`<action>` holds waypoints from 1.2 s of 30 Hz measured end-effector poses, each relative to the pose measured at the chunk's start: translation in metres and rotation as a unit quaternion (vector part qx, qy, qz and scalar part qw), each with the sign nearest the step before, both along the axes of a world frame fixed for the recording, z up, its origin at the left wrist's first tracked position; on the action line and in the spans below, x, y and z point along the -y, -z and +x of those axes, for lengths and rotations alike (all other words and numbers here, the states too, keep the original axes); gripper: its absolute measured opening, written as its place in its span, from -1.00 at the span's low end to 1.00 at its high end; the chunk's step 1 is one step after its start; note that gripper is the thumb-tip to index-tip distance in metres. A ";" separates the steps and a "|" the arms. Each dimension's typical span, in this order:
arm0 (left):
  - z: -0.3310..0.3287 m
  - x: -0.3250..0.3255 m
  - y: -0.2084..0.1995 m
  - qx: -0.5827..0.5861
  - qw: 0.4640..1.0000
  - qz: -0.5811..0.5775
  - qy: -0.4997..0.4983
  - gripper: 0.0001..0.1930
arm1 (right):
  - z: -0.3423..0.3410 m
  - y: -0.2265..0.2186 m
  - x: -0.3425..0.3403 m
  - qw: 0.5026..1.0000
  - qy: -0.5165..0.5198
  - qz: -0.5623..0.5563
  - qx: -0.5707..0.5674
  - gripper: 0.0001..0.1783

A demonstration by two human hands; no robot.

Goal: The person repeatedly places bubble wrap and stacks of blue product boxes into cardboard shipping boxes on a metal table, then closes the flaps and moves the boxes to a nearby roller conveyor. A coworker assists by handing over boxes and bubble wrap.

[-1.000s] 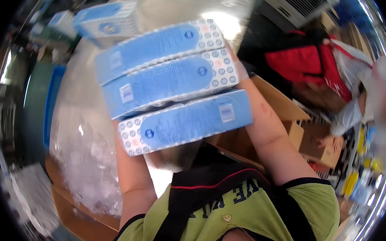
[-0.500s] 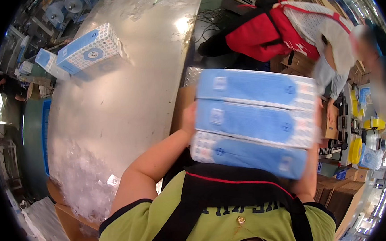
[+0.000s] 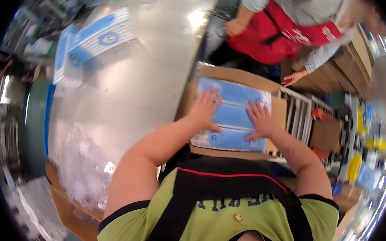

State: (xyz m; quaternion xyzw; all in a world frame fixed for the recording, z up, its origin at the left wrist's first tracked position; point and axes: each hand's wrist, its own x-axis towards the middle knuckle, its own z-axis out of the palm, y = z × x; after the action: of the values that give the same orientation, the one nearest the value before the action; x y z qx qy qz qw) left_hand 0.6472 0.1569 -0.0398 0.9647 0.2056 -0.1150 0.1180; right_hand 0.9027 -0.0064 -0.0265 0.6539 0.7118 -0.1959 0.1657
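Note:
Three blue-and-white boxes (image 3: 232,115) lie side by side inside an open brown cardboard carton (image 3: 239,76) in front of me. My left hand (image 3: 205,111) rests flat on their left part, its fingers spread. On the right part of the boxes lies my right hand (image 3: 261,121), also open with fingers apart. The carton's side flaps stand out around the boxes. It sits on a roller conveyor (image 3: 296,113), beside the metal table.
Two more blue-and-white boxes (image 3: 102,35) are at the far left of the metal table (image 3: 132,89). Clear plastic film (image 3: 82,173) is heaped on its near left corner. At the far right a person in a red apron (image 3: 263,37) stands by stacked flat cardboard (image 3: 333,72).
The three boxes have gone from between my hands down into the carton. My hands now lie open on top. The person in the apron has turned and reached an arm toward the carton.

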 end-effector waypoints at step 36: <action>-0.437 -0.402 -0.067 0.218 0.704 -0.036 -0.675 0.22 | -0.418 -0.058 -0.578 0.948 0.156 0.206 -0.183 0.32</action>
State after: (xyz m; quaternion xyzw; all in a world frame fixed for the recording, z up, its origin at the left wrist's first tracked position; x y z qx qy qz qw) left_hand 0.2104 0.5588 0.0276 0.5610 0.7660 0.2018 0.2405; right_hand 0.4848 0.5712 0.0319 0.7296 0.6437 -0.1847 -0.1384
